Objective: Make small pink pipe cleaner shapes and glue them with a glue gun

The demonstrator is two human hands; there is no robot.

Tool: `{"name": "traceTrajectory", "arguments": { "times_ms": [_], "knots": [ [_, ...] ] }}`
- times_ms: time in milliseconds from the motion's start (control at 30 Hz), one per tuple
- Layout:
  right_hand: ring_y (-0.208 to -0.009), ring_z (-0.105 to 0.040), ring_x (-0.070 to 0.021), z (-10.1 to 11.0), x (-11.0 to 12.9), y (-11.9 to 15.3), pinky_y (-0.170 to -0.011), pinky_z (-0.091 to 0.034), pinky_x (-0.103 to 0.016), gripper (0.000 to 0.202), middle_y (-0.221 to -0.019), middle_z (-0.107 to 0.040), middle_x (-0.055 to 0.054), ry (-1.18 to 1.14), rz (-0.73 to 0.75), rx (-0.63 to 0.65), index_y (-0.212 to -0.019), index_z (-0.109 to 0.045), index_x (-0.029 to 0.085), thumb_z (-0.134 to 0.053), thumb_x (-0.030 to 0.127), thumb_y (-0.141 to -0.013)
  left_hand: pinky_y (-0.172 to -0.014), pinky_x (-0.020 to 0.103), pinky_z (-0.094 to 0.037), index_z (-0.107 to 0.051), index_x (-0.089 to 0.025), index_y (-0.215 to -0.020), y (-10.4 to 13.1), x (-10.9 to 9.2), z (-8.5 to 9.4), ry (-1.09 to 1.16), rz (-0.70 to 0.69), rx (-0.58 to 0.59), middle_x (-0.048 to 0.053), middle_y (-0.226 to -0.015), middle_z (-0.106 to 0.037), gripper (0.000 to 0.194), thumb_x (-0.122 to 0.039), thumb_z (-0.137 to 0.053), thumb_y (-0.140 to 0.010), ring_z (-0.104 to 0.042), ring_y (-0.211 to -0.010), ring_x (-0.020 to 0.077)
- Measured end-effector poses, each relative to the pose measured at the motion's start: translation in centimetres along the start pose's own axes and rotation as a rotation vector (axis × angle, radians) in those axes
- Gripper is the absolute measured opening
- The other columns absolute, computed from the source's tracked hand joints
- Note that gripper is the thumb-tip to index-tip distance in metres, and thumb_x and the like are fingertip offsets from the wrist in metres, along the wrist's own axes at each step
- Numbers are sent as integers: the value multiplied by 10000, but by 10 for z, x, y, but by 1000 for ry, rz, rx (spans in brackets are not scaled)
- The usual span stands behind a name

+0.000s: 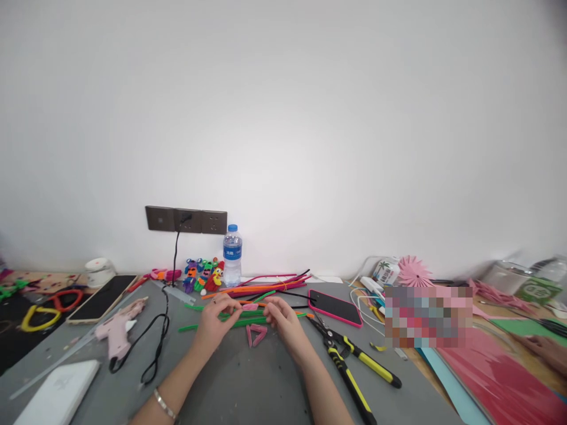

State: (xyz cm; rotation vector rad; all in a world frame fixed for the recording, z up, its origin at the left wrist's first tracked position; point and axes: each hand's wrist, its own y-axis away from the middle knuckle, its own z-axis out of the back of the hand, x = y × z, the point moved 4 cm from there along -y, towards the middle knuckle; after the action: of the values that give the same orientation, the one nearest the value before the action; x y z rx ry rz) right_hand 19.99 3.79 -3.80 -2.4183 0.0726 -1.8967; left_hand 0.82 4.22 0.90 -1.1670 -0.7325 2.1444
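A small pink pipe cleaner piece [249, 306] shows at the fingertips of my left hand [217, 321], which pinches it. My right hand [283, 321] is close on the other side, its fingers curled together; whatever lies between them is too small to make out. Just below the hands, a bent pink pipe cleaner shape [256, 334] rests on the grey table mat [252, 383]. Green pipe cleaners [190, 328] lie under and behind both hands. Farther back is a bundle of orange and red pipe cleaners [283, 284].
Yellow-black pliers [349, 360] and a pink-cased phone [335, 307] lie right. A water bottle [233, 257] stands by small pipe-cleaner figures [206, 276]. Left are a corded glue gun [119, 330], another phone [104, 298] and a white box [62, 392]. Another person's hand [543, 351] is far right.
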Motion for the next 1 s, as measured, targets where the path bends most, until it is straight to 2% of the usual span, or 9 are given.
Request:
{"name": "traceTrajectory", "arguments": {
  "times_ms": [133, 300, 533, 1000],
  "knots": [
    [-606, -543, -127, -12, 1, 4, -542, -359, -229, 444, -766, -654, -34, -150, -72, 99, -946, -654, 155, -717, 529, -716, -650, 282, -453, -606, -204, -734, 1, -23, 10, -149, -229, -106, -15, -629, -546, 162, -159, -542, -876, -536, -624, 146],
    [-643, -589, -128, -26, 7, 13, -654, -448, -254, 348, -773, -674, -48, -330, -119, 230, -907, -682, 141, -710, 460, -770, -623, 273, -459, -584, -208, -787, 5, -40, 6, -240, -404, -62, 1, -668, -592, 157, -73, -541, -854, -537, -646, 151],
    [-697, -606, -128, -25, 10, 15, -716, -464, -267, 307, -781, -671, -29, -413, -101, 268, -1025, -655, 157, -740, 319, -779, -619, 266, -459, -589, -199, -835, 7, -49, 1, -354, -523, -6, 1, -675, -597, 186, -22, -534, -846, -535, -636, 145],
    [-651, -584, -127, -27, 13, 16, -710, -454, -282, 359, -757, -647, -11, -401, -106, 280, -1021, -639, 169, -780, 324, -729, -618, 269, -476, -619, -203, -879, 8, -48, 1, -383, -551, 18, 8, -694, -615, 185, -53, -510, -876, -561, -645, 142]
  ]
}}
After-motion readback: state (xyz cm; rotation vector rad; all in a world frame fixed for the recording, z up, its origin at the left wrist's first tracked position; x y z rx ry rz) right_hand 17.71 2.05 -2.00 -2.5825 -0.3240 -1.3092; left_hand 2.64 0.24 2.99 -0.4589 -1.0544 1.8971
